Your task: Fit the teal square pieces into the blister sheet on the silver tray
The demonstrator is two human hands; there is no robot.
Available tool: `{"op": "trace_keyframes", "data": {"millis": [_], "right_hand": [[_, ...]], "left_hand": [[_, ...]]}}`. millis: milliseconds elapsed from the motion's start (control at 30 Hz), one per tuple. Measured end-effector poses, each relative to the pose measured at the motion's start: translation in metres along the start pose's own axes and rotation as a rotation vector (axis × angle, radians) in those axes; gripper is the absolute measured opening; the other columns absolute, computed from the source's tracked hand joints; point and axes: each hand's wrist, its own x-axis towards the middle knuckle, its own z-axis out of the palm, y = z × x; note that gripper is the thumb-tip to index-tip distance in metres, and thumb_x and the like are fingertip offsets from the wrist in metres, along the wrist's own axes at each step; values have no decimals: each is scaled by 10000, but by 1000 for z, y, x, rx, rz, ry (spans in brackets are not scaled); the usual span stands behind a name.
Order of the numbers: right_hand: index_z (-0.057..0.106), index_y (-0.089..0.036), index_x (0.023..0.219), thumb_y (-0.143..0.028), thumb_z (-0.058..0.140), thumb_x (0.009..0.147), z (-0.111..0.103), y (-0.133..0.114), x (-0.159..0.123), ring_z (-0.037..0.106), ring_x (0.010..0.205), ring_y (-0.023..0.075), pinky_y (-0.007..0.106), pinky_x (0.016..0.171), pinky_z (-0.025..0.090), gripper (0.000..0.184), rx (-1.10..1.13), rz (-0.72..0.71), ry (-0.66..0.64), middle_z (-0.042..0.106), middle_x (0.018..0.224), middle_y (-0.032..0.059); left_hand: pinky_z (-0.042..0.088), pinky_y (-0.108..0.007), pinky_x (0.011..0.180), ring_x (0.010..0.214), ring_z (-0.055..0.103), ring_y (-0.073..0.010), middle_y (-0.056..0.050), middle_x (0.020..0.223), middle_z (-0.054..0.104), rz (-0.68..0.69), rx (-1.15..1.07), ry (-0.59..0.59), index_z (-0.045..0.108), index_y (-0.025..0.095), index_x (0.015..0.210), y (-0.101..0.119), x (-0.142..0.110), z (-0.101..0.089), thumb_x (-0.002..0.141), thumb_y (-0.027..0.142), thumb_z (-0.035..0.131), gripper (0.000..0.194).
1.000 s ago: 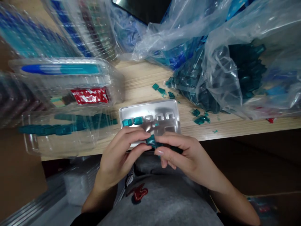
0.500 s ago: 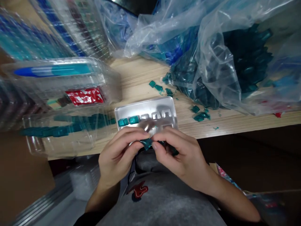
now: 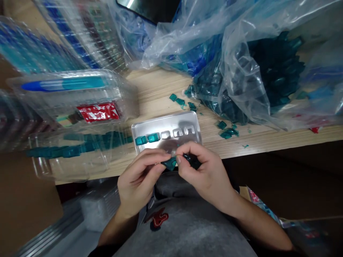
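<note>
At the lower centre of the frame, the left hand (image 3: 140,178) pinched a teal piece (image 3: 170,164) between thumb and fingertips, nearly closed. The right hand (image 3: 207,175) gripped its other side with thumb and forefinger, the remaining fingers curled about darker pieces (image 3: 195,162), perhaps to keep those within reach. Holding it from two sides probably gave firmer control. Both wrists bent inward, the forearms rising from the lower corners. Just beyond lay a silver tray (image 3: 150,126), two teal blocks (image 3: 153,137) at its left. Farther off, loose pieces (image 3: 180,101) lay near a clear bag (image 3: 241,78) at upper right.
</note>
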Motion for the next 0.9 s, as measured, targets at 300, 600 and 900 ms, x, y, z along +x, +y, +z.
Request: {"op": "trace_keyframes", "data": {"millis": [300, 600, 900], "right_hand": [[704, -210, 1114, -250, 641, 863, -33, -2, -7, 510, 514, 75, 241, 567, 448, 262, 103, 146, 139, 564, 577, -66], [589, -217, 1202, -163, 602, 897, -37, 6, -6, 700, 725, 102, 278, 740, 573, 310, 261, 130, 24, 717, 938, 4], [663, -192, 958, -207, 680, 852, -28, 7, 1, 649, 497, 80, 224, 575, 537, 108, 380, 129, 20, 689, 625, -56]], "left_hand": [[499, -380, 801, 900, 619, -192, -17, 986, 701, 266, 676, 15, 620, 304, 1196, -15, 25, -15, 879, 147, 646, 354], [509, -344, 829, 941, 617, -186, -24, 1007, 683, 323, 670, -188, 613, 293, 1202, -18, 40, -12, 893, 169, 627, 334], [463, -382, 863, 1003, 611, -216, -48, 1113, 673, 305, 668, -226, 565, 281, 1299, -20, 42, -16, 902, 206, 621, 408]]}}
